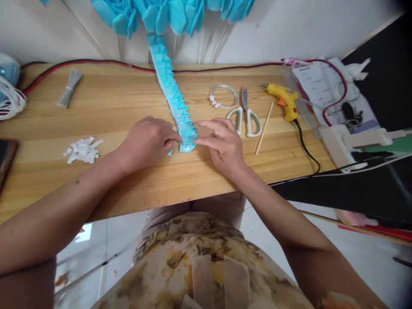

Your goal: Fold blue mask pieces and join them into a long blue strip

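Note:
A long chain of folded blue paper pieces (170, 86) runs down the wooden table (112, 103) from a blue paper form (167, 15) at the wall. My left hand (148, 143) is curled, its fingertips pinching the left side of the chain's near end (188, 139). My right hand (222, 143) touches the right side of that end with thumb and forefinger, the other fingers stretched out.
Scissors (246, 116), a tape ring (223, 95), a wooden stick (264, 128) and a yellow glue gun (285, 99) lie right of the chain. White paper scraps (83, 150) and a wire bundle (69, 88) lie left. A cluttered tray (325, 92) stands far right. Red-black cable (96, 63) follows the wall.

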`<state>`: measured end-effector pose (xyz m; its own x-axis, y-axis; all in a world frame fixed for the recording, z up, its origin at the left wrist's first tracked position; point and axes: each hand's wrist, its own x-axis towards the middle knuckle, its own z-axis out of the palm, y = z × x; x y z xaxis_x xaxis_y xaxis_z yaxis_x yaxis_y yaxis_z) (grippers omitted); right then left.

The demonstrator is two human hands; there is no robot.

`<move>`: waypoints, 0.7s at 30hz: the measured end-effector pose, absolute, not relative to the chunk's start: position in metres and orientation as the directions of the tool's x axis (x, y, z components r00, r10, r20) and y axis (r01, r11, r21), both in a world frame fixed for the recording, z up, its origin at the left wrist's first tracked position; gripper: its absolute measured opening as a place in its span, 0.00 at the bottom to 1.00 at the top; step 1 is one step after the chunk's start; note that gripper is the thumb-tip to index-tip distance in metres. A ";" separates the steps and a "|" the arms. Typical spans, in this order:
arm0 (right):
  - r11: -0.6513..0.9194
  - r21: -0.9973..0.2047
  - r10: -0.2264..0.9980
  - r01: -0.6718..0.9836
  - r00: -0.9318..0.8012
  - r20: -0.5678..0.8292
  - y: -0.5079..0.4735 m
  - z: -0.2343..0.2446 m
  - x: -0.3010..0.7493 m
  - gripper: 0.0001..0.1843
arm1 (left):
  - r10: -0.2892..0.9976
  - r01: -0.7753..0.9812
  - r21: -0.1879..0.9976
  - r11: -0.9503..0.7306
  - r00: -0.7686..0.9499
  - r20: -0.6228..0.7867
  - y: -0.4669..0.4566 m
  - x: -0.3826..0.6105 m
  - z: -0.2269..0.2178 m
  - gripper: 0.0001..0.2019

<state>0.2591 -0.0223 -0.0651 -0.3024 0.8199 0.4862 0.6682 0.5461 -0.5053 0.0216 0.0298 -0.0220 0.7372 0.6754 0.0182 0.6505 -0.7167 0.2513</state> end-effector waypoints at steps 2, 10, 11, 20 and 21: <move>0.556 -0.494 0.820 0.668 -0.343 0.458 -0.023 -0.064 0.257 0.20 | 0.666 0.641 0.249 -0.726 0.746 0.020 0.030 0.021 -0.022 0.22; 0.526 -0.473 0.843 0.707 -0.363 0.397 -0.023 -0.063 0.255 0.20 | 0.678 0.667 0.207 -0.716 0.734 -0.020 0.031 0.020 -0.022 0.21; 0.538 -0.471 0.834 0.699 -0.359 0.420 -0.023 -0.062 0.256 0.20 | 0.674 0.662 0.210 -0.719 0.739 -0.020 0.030 0.020 -0.022 0.21; 0.523 -0.420 0.845 0.742 -0.385 0.372 -0.021 -0.067 0.250 0.20 | 0.668 0.654 0.193 -0.732 0.744 0.014 0.031 0.018 -0.025 0.21; 0.523 -0.411 0.845 0.747 -0.390 0.367 -0.021 -0.067 0.250 0.20 | 0.666 0.652 0.186 -0.735 0.746 0.014 0.031 0.018 -0.025 0.21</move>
